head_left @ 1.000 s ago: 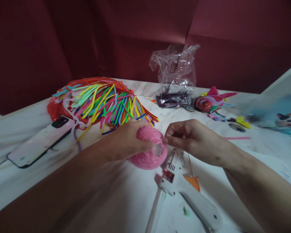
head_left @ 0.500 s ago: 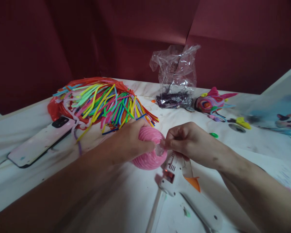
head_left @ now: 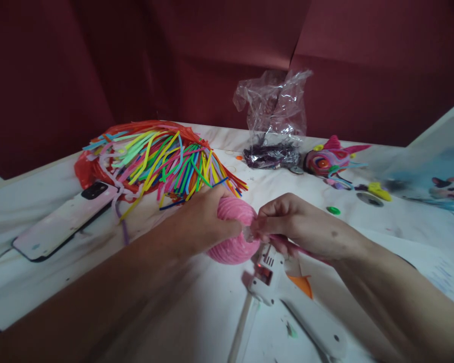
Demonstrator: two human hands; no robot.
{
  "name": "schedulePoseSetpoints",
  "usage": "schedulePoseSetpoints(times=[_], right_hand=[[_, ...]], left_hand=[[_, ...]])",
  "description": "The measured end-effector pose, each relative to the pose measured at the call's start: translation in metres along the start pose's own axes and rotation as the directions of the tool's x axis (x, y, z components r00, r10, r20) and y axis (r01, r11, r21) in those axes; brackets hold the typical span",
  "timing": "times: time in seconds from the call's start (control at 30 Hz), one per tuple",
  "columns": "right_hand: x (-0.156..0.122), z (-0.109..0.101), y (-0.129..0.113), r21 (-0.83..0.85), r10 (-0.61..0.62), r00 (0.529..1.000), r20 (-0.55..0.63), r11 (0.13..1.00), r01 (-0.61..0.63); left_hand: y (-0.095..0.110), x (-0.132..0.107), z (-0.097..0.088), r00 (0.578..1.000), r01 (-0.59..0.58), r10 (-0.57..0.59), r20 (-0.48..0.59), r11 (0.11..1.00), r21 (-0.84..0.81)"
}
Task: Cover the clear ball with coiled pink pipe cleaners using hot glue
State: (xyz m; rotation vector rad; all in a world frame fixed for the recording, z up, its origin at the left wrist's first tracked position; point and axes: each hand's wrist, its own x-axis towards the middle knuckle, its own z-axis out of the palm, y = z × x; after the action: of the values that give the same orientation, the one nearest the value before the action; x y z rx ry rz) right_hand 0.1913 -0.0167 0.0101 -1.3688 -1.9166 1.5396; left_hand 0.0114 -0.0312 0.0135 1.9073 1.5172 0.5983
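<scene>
Pink ball point(head_left: 232, 251) with a ridged, stripy surface sits in the person's hands, a little above a white marbled desk point(head_left: 196, 312). Left-hand fingers wrap around it from the left, gripping firmly, the left hand's point(head_left: 206, 222) thumb pressed near a clear, glassy patch point(head_left: 248, 233) on the ball's right side. Right-hand fingers are pinched together at that patch; a thin pink strip point(head_left: 306, 251) trails from beneath the right hand point(head_left: 287, 222), seemingly held in the pinch, though the fingertips partly hide it.

Just below the right hand lies a white glue gun point(head_left: 270, 282), its small light glowing red, with an orange piece point(head_left: 301, 286) beside it. Farther right are a small green piece point(head_left: 333, 210), a dark disc point(head_left: 370, 200) and a yellow piece point(head_left: 380, 191). Behind them rests a colourful figure point(head_left: 327, 160) with pink pointed parts, near a clear plastic bag point(head_left: 276, 126) holding dark strands. At left, a red bag point(head_left: 85, 171) spills many-coloured fuzzy sticks point(head_left: 177, 166) beside a pale phone point(head_left: 68, 219). Dark red sheeting point(head_left: 212, 60) fills the background.
</scene>
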Motion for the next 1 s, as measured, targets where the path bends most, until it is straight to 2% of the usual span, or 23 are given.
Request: schedulePoseSetpoints(times=[0.33,0.57,0.7,0.8,0.9,1.0], right_hand=[[0.001,-0.002,0.001,-0.017,-0.048,0.998,-0.035,0.999,0.047],[0.003,0.001,0.001,-0.014,-0.044,0.999,-0.021,0.999,0.044],[0.003,-0.003,0.002,-0.02,-0.069,0.997,-0.023,0.997,0.069],[0.002,-0.008,0.003,-0.036,-0.097,0.995,-0.018,0.995,0.096],[0.002,-0.012,0.004,-0.043,-0.105,0.994,0.015,0.994,0.105],[0.001,-0.013,0.003,-0.039,-0.105,0.994,0.03,0.994,0.106]], left_hand=[[0.0,0.0,0.003,1.0,-0.019,0.019,0.0,1.0,-0.02],[0.003,-0.001,0.003,0.999,0.005,-0.002,-0.044,0.998,0.064],[0.005,-0.003,0.005,0.999,0.036,-0.037,-0.034,0.999,-0.011],[0.006,-0.003,0.011,0.996,0.055,-0.06,-0.072,0.996,-0.068],[0.006,-0.004,0.015,0.994,0.01,-0.02,-0.106,0.996,-0.089],[0.005,-0.004,0.013,0.998,-0.008,0.0,-0.069,0.994,-0.112]])
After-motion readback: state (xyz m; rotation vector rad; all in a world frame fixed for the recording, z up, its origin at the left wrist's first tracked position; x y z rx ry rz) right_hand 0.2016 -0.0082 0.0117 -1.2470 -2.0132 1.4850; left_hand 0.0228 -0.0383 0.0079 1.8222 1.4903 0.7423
